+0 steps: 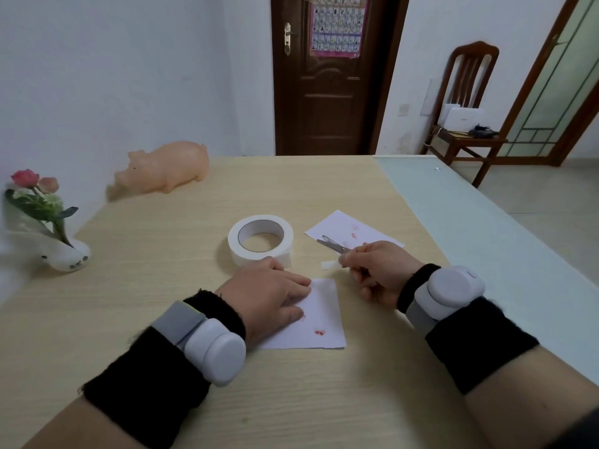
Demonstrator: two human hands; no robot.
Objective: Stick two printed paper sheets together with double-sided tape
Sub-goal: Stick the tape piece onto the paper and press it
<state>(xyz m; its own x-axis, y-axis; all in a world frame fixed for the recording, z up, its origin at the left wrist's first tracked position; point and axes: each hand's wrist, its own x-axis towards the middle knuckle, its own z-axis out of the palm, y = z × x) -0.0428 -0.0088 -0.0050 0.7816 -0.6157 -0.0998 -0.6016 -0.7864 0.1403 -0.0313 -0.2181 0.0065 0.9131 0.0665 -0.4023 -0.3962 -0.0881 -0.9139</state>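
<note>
The wooden table [162, 286] carried everything between its middle and its near edge. The near sheet [324, 319], white with small red prints, lay flat close to the near edge. The far sheet [343, 226] lay beyond it toward the right edge, apart from it. The tape roll [261, 243] lay flat just behind the near sheet's far left corner.

The left hand [265, 299] rested on the near sheet's left half, fingers straight and flat, pressing the paper down. The right hand [379, 270] hovered over the gap between the sheets with its fingers curled. It held the scissors [332, 245], blades pointing toward the roll, and pinched a cut strip [330, 264] of tape at its fingertips.

The strip stuck out leftward from the fingertips, just beyond the near sheet's far right corner and seemingly clear of the paper. The step in hand looked to be laying it on that sheet. It would likely go best by touching one end down first and smoothing along from there while the left fingers stopped the sheet sliding. Setting the scissors down beforehand would free the fingers.
</note>
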